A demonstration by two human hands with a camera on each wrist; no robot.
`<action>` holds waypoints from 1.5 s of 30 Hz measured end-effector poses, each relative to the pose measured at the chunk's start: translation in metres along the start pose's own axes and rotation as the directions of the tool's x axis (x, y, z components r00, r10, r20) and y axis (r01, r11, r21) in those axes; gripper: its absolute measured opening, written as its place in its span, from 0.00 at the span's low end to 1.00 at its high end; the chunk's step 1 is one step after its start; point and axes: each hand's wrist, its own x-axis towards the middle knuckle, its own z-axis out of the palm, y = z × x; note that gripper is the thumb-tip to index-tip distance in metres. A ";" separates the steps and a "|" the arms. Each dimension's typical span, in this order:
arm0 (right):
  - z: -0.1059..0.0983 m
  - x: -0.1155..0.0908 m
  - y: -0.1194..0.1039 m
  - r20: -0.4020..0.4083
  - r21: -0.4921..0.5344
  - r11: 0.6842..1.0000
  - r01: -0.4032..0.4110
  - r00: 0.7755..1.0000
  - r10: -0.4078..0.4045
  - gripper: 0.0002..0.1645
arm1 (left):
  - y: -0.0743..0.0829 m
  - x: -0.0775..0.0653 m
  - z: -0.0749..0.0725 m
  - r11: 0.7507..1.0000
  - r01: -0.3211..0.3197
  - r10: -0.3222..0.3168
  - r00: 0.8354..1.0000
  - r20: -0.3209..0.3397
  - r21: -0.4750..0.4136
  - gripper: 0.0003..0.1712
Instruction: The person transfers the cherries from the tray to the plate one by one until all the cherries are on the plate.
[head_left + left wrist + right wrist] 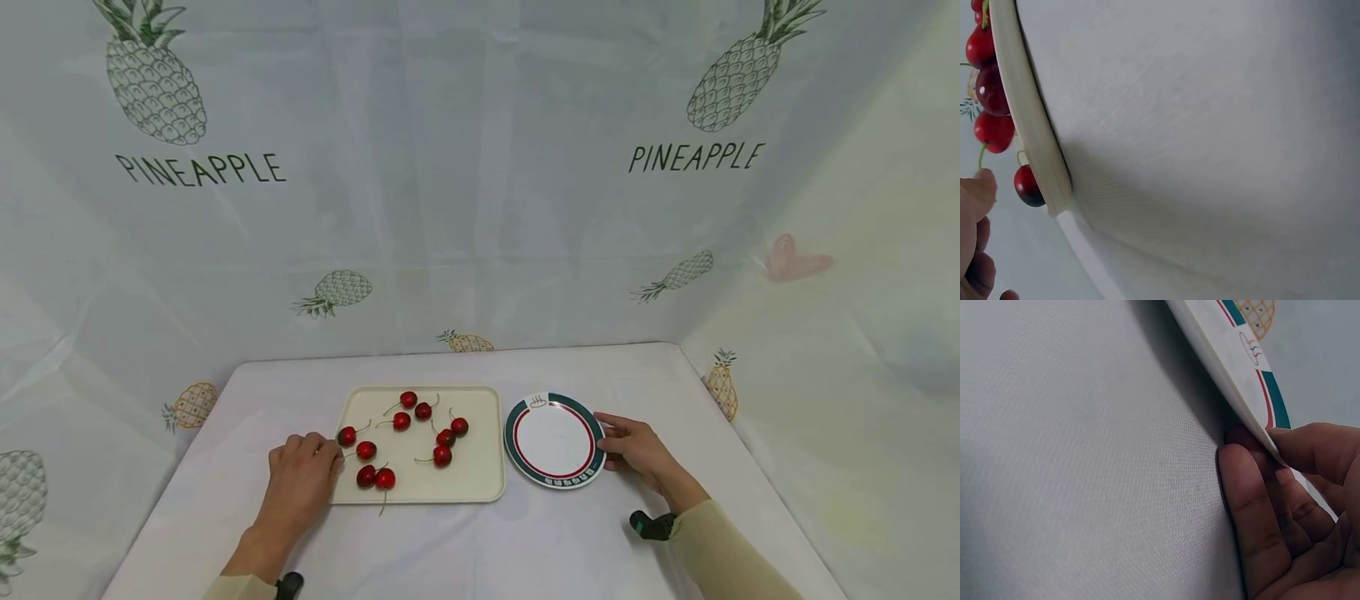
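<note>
A cream rectangular tray carries several red cherries with stems. At its left edge my left hand pinches the thin stem of one cherry. In the left wrist view that cherry hangs just above the tray rim, its stem running to the thumb. A darker cherry lies close by. Right of the tray is a round white plate with a green and red border. My right hand grips its right rim, thumb on top and fingers beneath, as the right wrist view shows.
A white cloth covers the table. Behind and beside it hangs a pale curtain printed with pineapples. Small dark devices are strapped at both wrists. Tray and plate stand with a narrow gap between them.
</note>
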 end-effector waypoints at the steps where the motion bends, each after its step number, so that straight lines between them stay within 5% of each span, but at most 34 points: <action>1: 0.000 0.000 0.000 0.001 -0.003 1.000 0.001 1.000 -0.001 0.37 | 0.000 0.000 0.000 1.000 -0.008 0.008 1.000 -0.010 -0.001 0.10; 9: 0.002 -0.001 0.000 -0.009 -0.018 1.000 -0.002 1.000 0.002 0.37 | 0.003 0.009 0.003 0.997 -0.082 0.082 0.990 -0.117 0.005 0.12; 16: 0.001 0.000 -0.002 -0.010 -0.037 0.999 0.000 1.000 -0.001 0.37 | 0.026 0.032 -0.004 0.993 -0.119 0.116 0.985 -0.128 -0.022 0.11; 25: 0.000 0.001 -0.002 -0.015 -0.030 1.000 -0.005 1.000 0.005 0.37 | 0.084 0.071 -0.006 0.974 -0.219 0.210 0.968 -0.138 -0.052 0.10; 37: -0.004 0.003 -0.004 0.013 -0.021 1.000 0.018 1.000 -0.018 0.36 | 0.178 0.105 0.003 0.959 -0.264 0.273 0.958 0.087 -0.104 0.09; 45: -0.006 0.004 -0.003 0.025 -0.007 1.000 0.015 1.000 -0.015 0.37 | 0.215 0.114 0.028 0.954 -0.282 0.293 0.949 0.115 -0.102 0.09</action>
